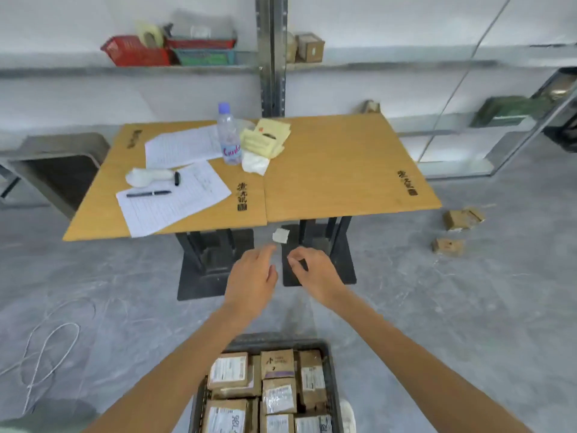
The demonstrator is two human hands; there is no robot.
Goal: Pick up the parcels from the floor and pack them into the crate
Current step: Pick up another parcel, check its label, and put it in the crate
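Note:
A dark grey crate (274,340) stands on the floor at the bottom centre, filled with several brown labelled parcels (278,395). Two more brown parcels lie on the floor at the right, one larger (463,218) and one smaller (448,246). Both of my arms reach forward over the crate. My left hand (253,278) hangs open with relaxed fingers. My right hand (310,270) has its thumb and fingers curled together, and I see nothing plainly held in them. A small white paper scrap (280,236) sits just beyond both hands' fingertips, apart from them.
Two wooden tables (343,170) on black bases stand right ahead, carrying papers, a pen (148,193), a water bottle (230,135) and yellow envelopes. A white cord (50,354) loops on the floor at left. Metal shelving with red baskets (137,51) lines the wall.

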